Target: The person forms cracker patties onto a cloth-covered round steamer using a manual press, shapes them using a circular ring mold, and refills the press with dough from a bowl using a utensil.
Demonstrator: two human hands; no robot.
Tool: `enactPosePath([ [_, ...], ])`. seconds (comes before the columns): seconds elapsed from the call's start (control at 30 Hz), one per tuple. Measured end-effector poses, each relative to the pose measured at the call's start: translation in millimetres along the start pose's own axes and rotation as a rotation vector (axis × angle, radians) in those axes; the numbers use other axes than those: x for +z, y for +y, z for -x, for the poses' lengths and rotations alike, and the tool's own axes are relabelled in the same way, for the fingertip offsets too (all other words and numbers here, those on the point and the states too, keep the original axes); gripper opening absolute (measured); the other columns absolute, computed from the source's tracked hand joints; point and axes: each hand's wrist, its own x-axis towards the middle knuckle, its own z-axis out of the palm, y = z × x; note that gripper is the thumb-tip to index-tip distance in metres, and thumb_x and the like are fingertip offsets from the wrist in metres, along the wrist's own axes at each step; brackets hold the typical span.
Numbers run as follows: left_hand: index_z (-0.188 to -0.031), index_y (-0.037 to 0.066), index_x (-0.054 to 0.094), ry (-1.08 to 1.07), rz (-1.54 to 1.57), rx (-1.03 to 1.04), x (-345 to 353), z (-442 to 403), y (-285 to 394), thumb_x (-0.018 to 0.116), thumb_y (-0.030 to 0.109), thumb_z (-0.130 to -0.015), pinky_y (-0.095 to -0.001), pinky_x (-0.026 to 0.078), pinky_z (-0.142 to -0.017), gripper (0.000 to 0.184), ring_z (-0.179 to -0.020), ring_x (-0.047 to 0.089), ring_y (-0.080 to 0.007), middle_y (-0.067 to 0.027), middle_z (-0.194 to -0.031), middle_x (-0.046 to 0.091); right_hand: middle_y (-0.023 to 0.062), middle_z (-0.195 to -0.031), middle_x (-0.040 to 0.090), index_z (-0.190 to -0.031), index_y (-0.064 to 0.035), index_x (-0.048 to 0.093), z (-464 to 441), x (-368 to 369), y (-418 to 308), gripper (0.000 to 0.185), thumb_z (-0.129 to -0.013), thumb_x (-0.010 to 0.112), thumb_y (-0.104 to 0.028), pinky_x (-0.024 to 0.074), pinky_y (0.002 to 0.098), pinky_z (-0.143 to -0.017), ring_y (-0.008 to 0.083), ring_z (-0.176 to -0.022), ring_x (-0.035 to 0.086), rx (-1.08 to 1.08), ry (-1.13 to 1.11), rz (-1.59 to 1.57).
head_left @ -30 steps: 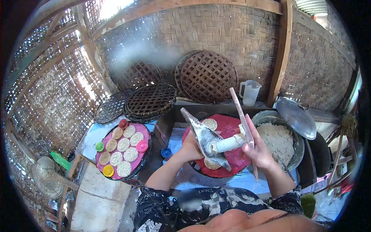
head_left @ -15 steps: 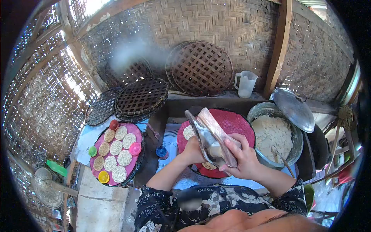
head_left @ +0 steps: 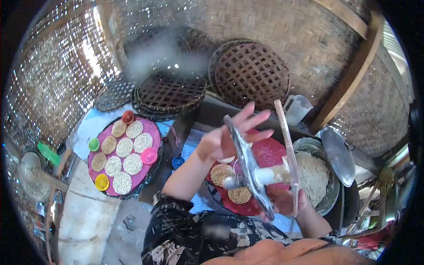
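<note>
A two-part hand press [head_left: 247, 159] is held upright on edge in front of me. One part is a dark, metal-faced board with a short tube on its left side. A pale plunger [head_left: 271, 174] joins it to a narrow wooden board [head_left: 289, 154]. My right hand [head_left: 285, 201] grips the press from below, its fingers partly hidden. Spread fingers show on my left hand [head_left: 236, 132], which is behind the dark board's upper end; whether they touch it I cannot tell. Beneath the press, noodle-like dough rounds [head_left: 222, 174] lie on a red round mat [head_left: 269, 152].
To the left, another tray with a pink mat [head_left: 152, 128] bears several dough rounds and coloured cups. A pot of pale dough [head_left: 313, 174] stands right, beside its tilted lid [head_left: 338, 154]. Woven trays [head_left: 251, 73] and a plastic jug [head_left: 298, 110] are at the back.
My left hand has gone from gripping the press to spread fingers. The two boards of the press are wider apart, showing the plunger. The camera view has tilted.
</note>
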Motion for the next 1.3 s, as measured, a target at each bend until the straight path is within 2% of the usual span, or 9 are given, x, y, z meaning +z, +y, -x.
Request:
enactPosePath([
  [0.03,-0.142,0.022,0.004,-0.101,0.063,0.075,13,-14,3,0.083,0.034,-0.051,-0.0473,0.024,-0.104,0.121,-0.134,0.012,-0.034,-0.0141,-0.147,0.0,0.0202,-0.125,0.042,-0.136,-0.0065,0.026,4,9,-3,0.115,-0.054,0.053,-0.082,0.0389,0.0545,-0.088,0.036,-0.108,0.049,0.168,0.124,-0.029],
  [0.17,-0.141,0.028,-0.004,-0.387,-0.124,0.232,22,-54,-3,0.076,0.059,-0.049,-0.0538,0.018,-0.104,0.126,-0.13,0.013,-0.044,-0.0202,-0.145,-0.005,0.0223,-0.125,0.043,-0.136,-0.0042,0.027,20,-29,14,0.116,-0.054,0.047,-0.085,0.0388,0.0543,-0.088,0.0387,-0.106,0.05,0.191,0.081,-0.167],
  [0.3,-0.14,0.012,0.014,0.004,-0.208,0.234,-15,-59,-1,0.063,0.0,-0.053,-0.0499,0.025,-0.104,0.1,-0.127,0.031,-0.0339,-0.0176,-0.134,0.035,0.0215,-0.128,0.039,-0.136,-0.0036,0.024,27,-38,-32,0.111,-0.06,0.047,-0.081,0.0391,0.0508,-0.088,0.0389,-0.107,0.048,0.199,0.148,-0.094],
  [0.4,-0.138,0.012,0.024,0.038,-0.004,0.188,-83,-49,-20,0.056,-0.009,-0.055,-0.0509,0.024,-0.104,0.092,-0.127,0.033,-0.0297,-0.0127,-0.133,0.039,0.0212,-0.127,0.04,-0.135,-0.0009,0.025,18,-46,-46,0.107,-0.064,0.044,-0.079,0.0367,0.0506,-0.091,0.0407,-0.108,0.048,0.201,0.23,-0.077],
  [0.5,-0.136,0.012,0.029,0.11,0.153,0.221,-128,-34,-42,0.056,-0.005,-0.065,-0.05,0.029,-0.102,0.079,-0.123,0.038,-0.0265,-0.0112,-0.128,0.044,0.0213,-0.123,0.044,-0.131,0.0033,0.03,12,-65,-47,0.105,-0.065,0.045,-0.078,0.0364,0.0497,-0.092,0.0412,-0.105,0.05,0.282,0.374,-0.069],
  [0.6,-0.134,0.012,0.032,0.32,0.213,0.239,-149,-27,-51,0.057,0.018,-0.081,-0.0472,0.039,-0.095,0.06,-0.112,0.049,-0.0248,-0.0089,-0.115,0.053,0.0214,-0.121,0.046,-0.128,0.0049,0.033,6,-73,-52,0.1,-0.069,0.045,-0.074,0.0378,0.0482,-0.091,0.0407,-0.103,0.051,0.336,0.487,0.024],
  [0.63,-0.131,0.012,0.035,0.38,0.277,0.203,-155,-26,-52,0.047,0.049,-0.085,-0.0433,0.047,-0.084,0.061,-0.1,0.056,-0.0238,-0.0068,-0.102,0.058,0.0215,-0.12,0.047,-0.127,0.0049,0.034,6,-76,-54,0.097,-0.07,0.046,-0.073,0.039,0.0473,-0.09,0.0401,-0.104,0.051,0.341,0.482,0.066],
  [0.73,-0.128,0.013,0.04,0.391,0.367,0.25,-149,-24,-53,0.038,0.063,-0.081,-0.041,0.049,-0.079,0.069,-0.094,0.058,-0.0231,-0.0051,-0.094,0.06,0.0212,-0.118,0.048,-0.126,0.0033,0.036,14,-82,-57,0.09,-0.073,0.047,-0.069,0.0429,0.044,-0.086,0.0382,-0.101,0.053,0.343,0.519,0.17],
  [1.3,-0.116,0.013,0.049,0.294,0.304,0.309,-163,-5,-11,0.036,0.062,-0.083,-0.0378,0.051,-0.067,0.06,-0.081,0.06,-0.0251,-0.005,-0.08,0.058,0.0097,-0.1,0.056,-0.126,-0.0034,0.037,-37,-73,-51,0.08,-0.074,0.055,-0.061,0.0498,0.0275,-0.062,0.0166,-0.08,0.058,0.26,0.573,0.582],
])
